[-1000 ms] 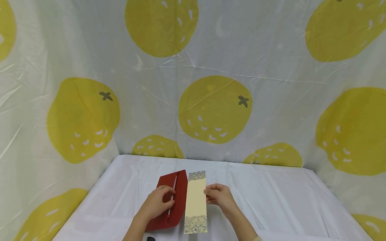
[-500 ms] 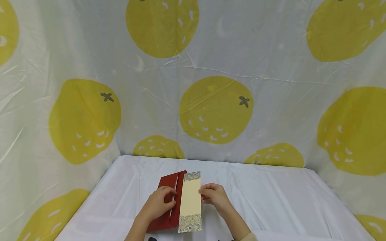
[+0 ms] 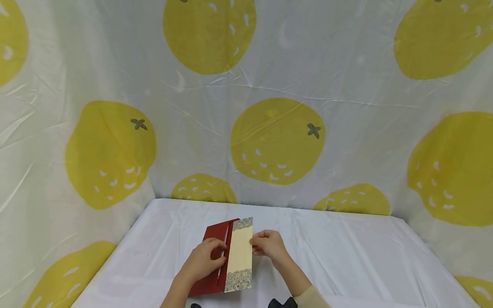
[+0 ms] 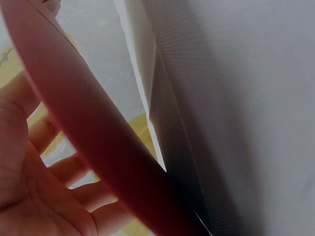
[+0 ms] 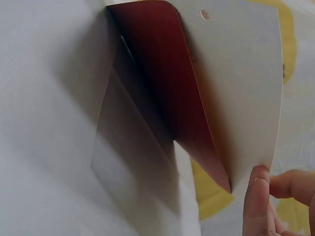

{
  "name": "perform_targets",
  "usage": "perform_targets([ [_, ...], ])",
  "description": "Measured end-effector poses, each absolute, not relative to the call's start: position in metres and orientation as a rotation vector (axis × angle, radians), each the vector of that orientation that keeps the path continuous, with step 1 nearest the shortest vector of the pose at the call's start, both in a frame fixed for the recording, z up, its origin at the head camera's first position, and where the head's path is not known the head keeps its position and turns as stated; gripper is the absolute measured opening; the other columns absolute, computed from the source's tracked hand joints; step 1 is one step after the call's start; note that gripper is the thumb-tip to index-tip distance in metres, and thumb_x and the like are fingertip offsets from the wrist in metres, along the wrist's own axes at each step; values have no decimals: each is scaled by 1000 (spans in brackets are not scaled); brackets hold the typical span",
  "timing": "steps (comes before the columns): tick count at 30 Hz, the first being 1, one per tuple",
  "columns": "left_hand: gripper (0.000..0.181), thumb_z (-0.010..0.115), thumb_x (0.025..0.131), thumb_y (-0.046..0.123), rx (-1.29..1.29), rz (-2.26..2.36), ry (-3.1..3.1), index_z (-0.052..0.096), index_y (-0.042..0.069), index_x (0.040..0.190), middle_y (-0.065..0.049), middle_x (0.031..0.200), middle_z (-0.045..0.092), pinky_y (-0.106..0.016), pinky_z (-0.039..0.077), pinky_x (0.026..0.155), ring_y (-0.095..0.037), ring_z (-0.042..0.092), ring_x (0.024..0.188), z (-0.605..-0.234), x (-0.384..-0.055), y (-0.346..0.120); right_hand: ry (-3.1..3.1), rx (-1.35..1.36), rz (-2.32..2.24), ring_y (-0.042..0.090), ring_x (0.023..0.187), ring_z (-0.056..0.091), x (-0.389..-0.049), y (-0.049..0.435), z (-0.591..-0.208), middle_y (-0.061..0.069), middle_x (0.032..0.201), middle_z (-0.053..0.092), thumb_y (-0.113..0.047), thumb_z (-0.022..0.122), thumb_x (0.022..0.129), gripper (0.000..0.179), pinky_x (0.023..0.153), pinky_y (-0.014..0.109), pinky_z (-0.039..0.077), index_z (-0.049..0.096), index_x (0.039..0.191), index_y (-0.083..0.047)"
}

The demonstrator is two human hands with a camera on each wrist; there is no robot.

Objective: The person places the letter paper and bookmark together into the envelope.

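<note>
In the head view my left hand (image 3: 201,262) holds a red envelope (image 3: 216,231) at its opening, with thumb and fingers at the slit. A pale edge shows inside that slit. My right hand (image 3: 270,246) pinches the right long edge of a cream card (image 3: 239,248) with grey lace patterns at both ends. The card overlaps the envelope's right-hand flap. From the right wrist, the card's plain back (image 5: 236,73) has a small hole near one end, and the red flap (image 5: 162,59) lies beside it. The left wrist view shows the envelope (image 4: 83,108) tilted above the cloth.
A white cloth (image 3: 339,252) covers the table. Behind and at the sides hangs a curtain (image 3: 192,141) printed with yellow fruit. Small dark objects (image 3: 283,303) show at the bottom edge of the head view, too cut off to name.
The card has moved left in my right hand, from beside the envelope to over its flap, covering most of it. My left hand keeps its hold on the envelope.
</note>
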State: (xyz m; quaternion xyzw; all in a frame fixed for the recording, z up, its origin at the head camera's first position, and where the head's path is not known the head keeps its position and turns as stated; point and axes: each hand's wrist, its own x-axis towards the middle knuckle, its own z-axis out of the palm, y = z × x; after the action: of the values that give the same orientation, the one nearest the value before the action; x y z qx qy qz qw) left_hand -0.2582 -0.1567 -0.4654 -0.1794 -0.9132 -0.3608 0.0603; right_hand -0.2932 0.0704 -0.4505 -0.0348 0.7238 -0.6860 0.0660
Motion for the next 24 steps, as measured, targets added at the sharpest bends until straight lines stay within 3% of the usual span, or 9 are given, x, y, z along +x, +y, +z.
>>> perform_targets([
  [24, 19, 73, 84, 16, -509, -1091, -2788, 66, 15, 102, -8, 117, 60, -53, 46, 92, -29, 57, 109, -468, -261, -157, 2538, -39, -1909, 12, 48, 60, -295, 51, -450, 6, 60, 61, 3, 65, 76, 5, 53, 33, 56, 63, 80, 5],
])
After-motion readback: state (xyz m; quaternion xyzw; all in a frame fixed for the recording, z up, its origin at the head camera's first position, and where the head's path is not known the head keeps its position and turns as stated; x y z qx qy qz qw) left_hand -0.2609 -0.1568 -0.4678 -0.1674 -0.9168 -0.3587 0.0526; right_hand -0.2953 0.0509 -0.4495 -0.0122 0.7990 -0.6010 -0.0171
